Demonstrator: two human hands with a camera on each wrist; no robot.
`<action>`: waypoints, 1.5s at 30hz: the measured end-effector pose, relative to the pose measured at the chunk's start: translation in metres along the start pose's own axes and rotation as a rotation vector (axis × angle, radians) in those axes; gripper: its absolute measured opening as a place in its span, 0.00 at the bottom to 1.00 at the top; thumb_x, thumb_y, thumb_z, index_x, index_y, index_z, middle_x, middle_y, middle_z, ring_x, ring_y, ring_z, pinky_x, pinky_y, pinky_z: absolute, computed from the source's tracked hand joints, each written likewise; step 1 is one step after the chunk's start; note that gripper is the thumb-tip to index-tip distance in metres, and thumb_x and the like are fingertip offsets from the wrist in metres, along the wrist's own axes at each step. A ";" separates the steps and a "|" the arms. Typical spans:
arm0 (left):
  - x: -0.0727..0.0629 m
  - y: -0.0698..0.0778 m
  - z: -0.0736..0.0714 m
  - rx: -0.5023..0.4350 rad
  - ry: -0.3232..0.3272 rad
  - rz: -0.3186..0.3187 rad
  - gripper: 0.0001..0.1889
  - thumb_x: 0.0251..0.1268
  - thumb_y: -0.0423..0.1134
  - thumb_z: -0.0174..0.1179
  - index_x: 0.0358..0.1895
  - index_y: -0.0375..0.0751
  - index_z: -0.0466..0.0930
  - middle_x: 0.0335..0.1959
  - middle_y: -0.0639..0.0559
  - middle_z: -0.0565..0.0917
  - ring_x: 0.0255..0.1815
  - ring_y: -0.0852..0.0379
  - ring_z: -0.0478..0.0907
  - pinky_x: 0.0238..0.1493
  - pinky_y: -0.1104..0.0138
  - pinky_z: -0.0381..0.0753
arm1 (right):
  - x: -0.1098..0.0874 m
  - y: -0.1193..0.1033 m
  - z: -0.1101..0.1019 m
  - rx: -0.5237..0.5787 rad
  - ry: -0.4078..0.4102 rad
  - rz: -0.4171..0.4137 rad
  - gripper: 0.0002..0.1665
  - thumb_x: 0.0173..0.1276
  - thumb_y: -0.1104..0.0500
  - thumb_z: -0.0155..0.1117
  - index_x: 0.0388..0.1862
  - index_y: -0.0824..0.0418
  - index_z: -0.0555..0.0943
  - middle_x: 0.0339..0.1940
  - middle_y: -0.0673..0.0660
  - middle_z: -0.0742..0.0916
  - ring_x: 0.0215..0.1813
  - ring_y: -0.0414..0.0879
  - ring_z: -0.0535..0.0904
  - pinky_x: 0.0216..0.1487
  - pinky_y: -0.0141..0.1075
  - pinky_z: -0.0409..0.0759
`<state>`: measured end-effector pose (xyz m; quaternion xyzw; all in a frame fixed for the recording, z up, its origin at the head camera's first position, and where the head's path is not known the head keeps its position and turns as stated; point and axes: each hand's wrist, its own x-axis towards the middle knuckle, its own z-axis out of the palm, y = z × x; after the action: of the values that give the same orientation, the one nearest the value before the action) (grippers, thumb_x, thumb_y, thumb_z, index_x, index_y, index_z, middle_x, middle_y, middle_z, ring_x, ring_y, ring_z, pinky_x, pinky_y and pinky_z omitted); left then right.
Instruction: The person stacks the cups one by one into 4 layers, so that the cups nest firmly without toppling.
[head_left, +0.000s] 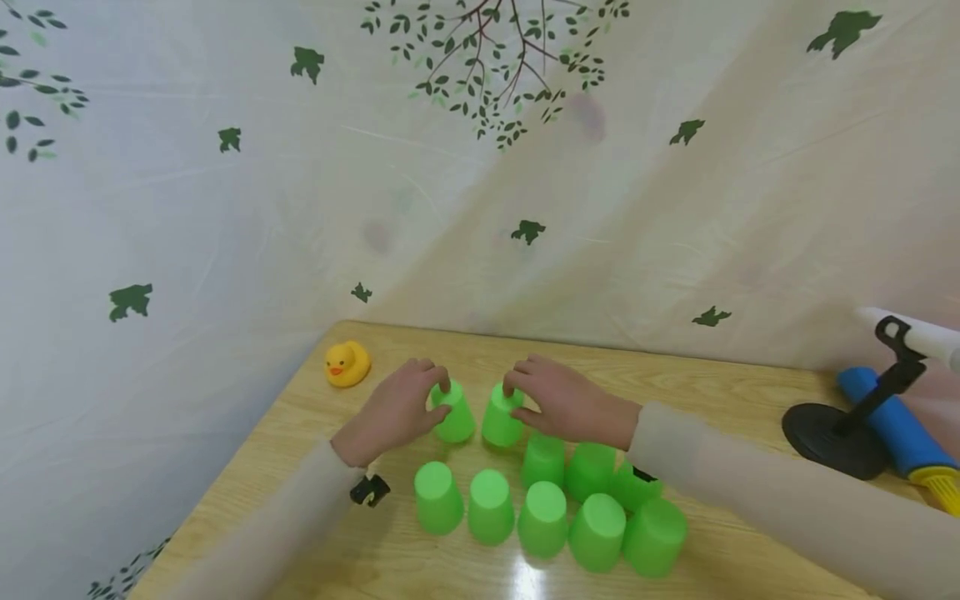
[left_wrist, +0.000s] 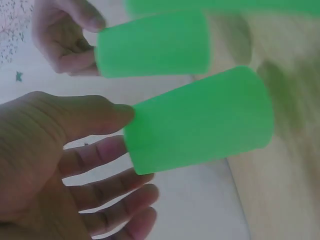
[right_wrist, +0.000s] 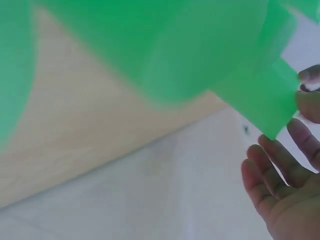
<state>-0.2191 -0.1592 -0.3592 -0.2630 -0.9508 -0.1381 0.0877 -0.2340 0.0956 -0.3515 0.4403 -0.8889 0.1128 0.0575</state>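
Two green plastic cups, upside down, stand side by side at the back of the group. My left hand [head_left: 393, 412] pinches the left cup [head_left: 455, 421] near its narrow top between thumb and fingers. The left wrist view shows the thumb [left_wrist: 107, 117] on that cup's [left_wrist: 200, 122] edge, the other fingers spread beside it. With thumb and fingers, my right hand [head_left: 573, 400] pinches the right cup [head_left: 501, 423] the same way. Closer to me stand several more upturned green cups: a front row [head_left: 543, 518] and a shorter row [head_left: 591, 471] behind it, partly covered by the right sleeve.
A yellow rubber duck [head_left: 347, 364] sits at the table's back left corner. At the right are a black round-based stand [head_left: 832, 437] and a blue cylinder [head_left: 892, 425] with a yellow end. A leaf-patterned cloth [head_left: 480, 192] hangs behind the wooden table [head_left: 697, 375].
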 end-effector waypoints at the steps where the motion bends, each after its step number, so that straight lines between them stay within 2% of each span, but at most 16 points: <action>1: 0.005 -0.002 0.000 -0.006 0.007 -0.010 0.11 0.53 0.39 0.70 0.37 0.43 0.78 0.37 0.51 0.77 0.38 0.53 0.71 0.37 0.63 0.74 | 0.001 0.005 -0.003 0.007 0.020 0.015 0.12 0.63 0.55 0.68 0.42 0.56 0.76 0.40 0.50 0.79 0.41 0.44 0.74 0.39 0.37 0.76; 4: 0.022 -0.011 0.000 -0.019 0.023 -0.025 0.11 0.54 0.39 0.69 0.38 0.42 0.78 0.37 0.51 0.76 0.38 0.53 0.72 0.37 0.62 0.75 | 0.005 0.022 -0.008 0.027 0.073 0.065 0.12 0.63 0.55 0.67 0.42 0.57 0.77 0.41 0.51 0.79 0.43 0.46 0.75 0.39 0.38 0.76; 9: 0.051 -0.027 0.005 -0.065 0.035 -0.010 0.11 0.57 0.39 0.67 0.39 0.40 0.78 0.38 0.49 0.76 0.39 0.52 0.71 0.39 0.60 0.74 | 0.013 0.050 -0.010 0.043 0.140 0.110 0.11 0.62 0.57 0.68 0.40 0.59 0.77 0.40 0.53 0.80 0.46 0.50 0.74 0.44 0.43 0.75; 13: 0.069 -0.038 0.009 -0.103 0.032 -0.012 0.11 0.58 0.38 0.66 0.40 0.39 0.78 0.39 0.48 0.77 0.42 0.50 0.70 0.45 0.59 0.74 | 0.019 0.066 -0.007 0.047 0.150 0.128 0.11 0.63 0.57 0.68 0.40 0.60 0.78 0.41 0.55 0.81 0.45 0.51 0.75 0.45 0.43 0.75; 18: 0.084 -0.047 0.016 -0.108 0.013 -0.023 0.11 0.59 0.38 0.65 0.42 0.38 0.78 0.42 0.46 0.77 0.45 0.49 0.70 0.49 0.57 0.72 | 0.026 0.079 -0.002 0.034 0.133 0.150 0.11 0.62 0.59 0.68 0.41 0.60 0.78 0.41 0.55 0.82 0.44 0.52 0.75 0.45 0.44 0.75; 27: 0.103 -0.056 0.026 -0.049 -0.052 -0.064 0.12 0.61 0.39 0.64 0.44 0.39 0.78 0.47 0.45 0.78 0.49 0.47 0.70 0.51 0.57 0.71 | 0.053 0.086 0.015 0.023 0.041 0.215 0.12 0.65 0.57 0.66 0.43 0.61 0.77 0.43 0.55 0.82 0.47 0.52 0.75 0.50 0.43 0.74; 34: 0.115 -0.058 0.035 -0.023 -0.066 -0.055 0.11 0.61 0.39 0.64 0.44 0.37 0.79 0.47 0.45 0.80 0.49 0.47 0.71 0.52 0.58 0.71 | 0.069 0.089 0.021 0.039 0.044 0.259 0.11 0.64 0.58 0.66 0.41 0.62 0.77 0.41 0.57 0.83 0.47 0.53 0.75 0.50 0.44 0.73; 45: 0.123 -0.059 0.040 -0.025 -0.090 -0.096 0.12 0.62 0.38 0.63 0.46 0.38 0.78 0.47 0.46 0.79 0.47 0.49 0.71 0.49 0.59 0.72 | 0.083 0.098 0.029 0.083 0.049 0.292 0.11 0.63 0.58 0.67 0.41 0.63 0.79 0.42 0.59 0.84 0.47 0.53 0.76 0.51 0.44 0.73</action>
<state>-0.3573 -0.1369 -0.3800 -0.2242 -0.9635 -0.1420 0.0347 -0.3621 0.0815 -0.3771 0.3052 -0.9364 0.1674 0.0441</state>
